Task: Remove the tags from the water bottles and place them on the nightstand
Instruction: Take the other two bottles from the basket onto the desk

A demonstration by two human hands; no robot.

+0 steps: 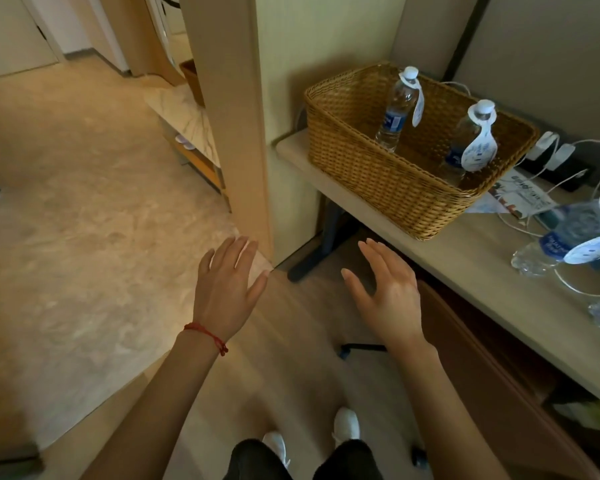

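- While both hands hang over the floor in front of the worktop (pixel 465 251), the left hand (pixel 227 285) and the right hand (pixel 388 292) have their fingers spread and released, holding nothing.
- A red string bracelet (pixel 207 336) circles the left wrist.
- A wicker basket (pixel 378 174) sits on the worktop's far end, well apart from both hands; its near wall stands between the hands and what it holds.
- Two water bottles stand upright inside it, the left bottle (pixel 395 112) and the right bottle (pixel 459 150), each with a white tag, one (pixel 418 102) and the other (pixel 478 150), hung on its neck.
- A third tagged bottle (pixel 561 240) lies on its side on the worktop at the right edge.
- Behind the basket are white chargers (pixel 551 150) with cables and a printed leaflet (pixel 520 199).
- A wooden pillar (pixel 229 109) rises just left of the worktop.
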